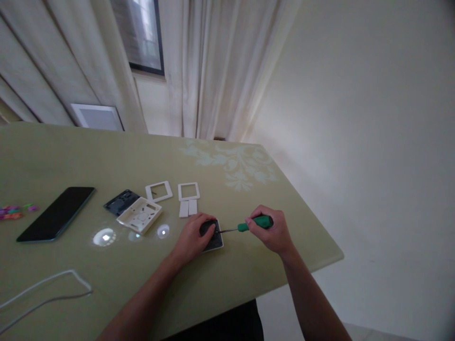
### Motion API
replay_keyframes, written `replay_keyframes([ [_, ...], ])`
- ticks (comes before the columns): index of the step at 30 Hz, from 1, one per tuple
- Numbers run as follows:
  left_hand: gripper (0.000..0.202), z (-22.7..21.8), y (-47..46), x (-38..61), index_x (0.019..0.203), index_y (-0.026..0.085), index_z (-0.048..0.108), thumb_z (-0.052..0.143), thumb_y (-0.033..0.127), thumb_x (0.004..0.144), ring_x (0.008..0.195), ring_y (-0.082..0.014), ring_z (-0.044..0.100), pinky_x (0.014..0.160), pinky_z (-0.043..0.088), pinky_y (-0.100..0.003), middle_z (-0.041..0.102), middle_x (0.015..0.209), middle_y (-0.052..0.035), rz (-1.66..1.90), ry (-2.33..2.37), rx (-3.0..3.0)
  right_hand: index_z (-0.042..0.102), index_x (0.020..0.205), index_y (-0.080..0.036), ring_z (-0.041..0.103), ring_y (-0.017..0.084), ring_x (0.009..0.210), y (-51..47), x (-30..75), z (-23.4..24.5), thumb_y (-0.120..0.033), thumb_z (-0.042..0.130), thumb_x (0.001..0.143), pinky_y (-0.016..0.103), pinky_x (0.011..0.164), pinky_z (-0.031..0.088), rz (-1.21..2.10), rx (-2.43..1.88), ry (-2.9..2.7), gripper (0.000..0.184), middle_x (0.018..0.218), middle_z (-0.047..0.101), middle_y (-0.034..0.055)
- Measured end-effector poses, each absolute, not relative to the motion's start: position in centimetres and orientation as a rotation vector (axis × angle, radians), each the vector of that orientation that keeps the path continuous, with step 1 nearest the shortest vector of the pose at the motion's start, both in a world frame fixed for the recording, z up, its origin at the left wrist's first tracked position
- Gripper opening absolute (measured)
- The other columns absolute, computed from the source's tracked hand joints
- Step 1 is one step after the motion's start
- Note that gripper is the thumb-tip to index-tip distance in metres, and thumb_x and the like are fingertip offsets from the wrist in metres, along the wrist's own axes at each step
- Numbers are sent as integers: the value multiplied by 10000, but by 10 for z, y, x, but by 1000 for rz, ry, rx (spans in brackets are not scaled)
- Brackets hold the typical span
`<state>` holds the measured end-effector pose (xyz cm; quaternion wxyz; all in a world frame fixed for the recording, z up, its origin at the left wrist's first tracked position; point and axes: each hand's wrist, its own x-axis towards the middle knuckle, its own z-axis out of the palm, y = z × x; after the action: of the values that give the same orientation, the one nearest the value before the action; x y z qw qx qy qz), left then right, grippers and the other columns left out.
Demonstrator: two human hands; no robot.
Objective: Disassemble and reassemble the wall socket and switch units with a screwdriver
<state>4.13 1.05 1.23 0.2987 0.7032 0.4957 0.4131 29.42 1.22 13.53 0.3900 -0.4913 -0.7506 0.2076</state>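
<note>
My right hand (pixel 272 229) is closed round the green handle of a screwdriver (pixel 261 222). The shaft points left, and its tip meets a small black plate with a white rim (pixel 215 242). My left hand (pixel 194 238) grips that plate against the table, with thumb and fingers over its top and covering much of it. Just beyond lie two white rocker pieces (pixel 188 208) and a white square frame (pixel 188 191). Further left are a second white frame (pixel 159 191), an open white plastic box (pixel 140 215) and a black switch back plate (pixel 121 202).
A large black phone or tablet (pixel 57 213) lies on the left of the glossy table (pixel 302 218). Small colourful pieces (pixel 10 211) are at the left edge. A white cable (pixel 46 297) loops at the front left. The table's right edge meets a wall.
</note>
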Motion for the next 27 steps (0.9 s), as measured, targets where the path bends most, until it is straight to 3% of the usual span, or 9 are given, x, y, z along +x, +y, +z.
replay_keyframes([
  [7,197,14,10,42,1099,228,778,636,319,997,1029,-280,748,955,608,-454,805,1062,-82,1105,1324,1871,713,729,-258,650,164,543,1,292,136,-338,769,870,301,588,506,422,-1110,-2082,171,645,742,11],
  [15,199,13,8,43,1095,236,767,602,317,1018,1035,-277,738,960,602,-450,796,1062,-73,1120,1344,1850,672,842,-282,588,146,486,-15,292,132,-230,748,886,331,528,449,-25,-804,-2322,102,615,707,-29],
  [22,239,10,8,43,1084,225,758,527,266,1033,1025,-284,707,942,580,-466,772,1048,-78,1132,1413,1819,664,1129,-272,652,179,492,-46,307,96,-204,743,904,349,498,529,-30,-847,-2239,248,678,737,-6],
  [27,247,8,5,46,1078,234,756,514,251,1033,996,-276,690,913,569,-441,750,1002,-65,1148,1428,1808,692,1193,-267,730,217,549,-65,315,82,-229,726,964,365,507,589,42,-1021,-2173,234,745,788,31],
])
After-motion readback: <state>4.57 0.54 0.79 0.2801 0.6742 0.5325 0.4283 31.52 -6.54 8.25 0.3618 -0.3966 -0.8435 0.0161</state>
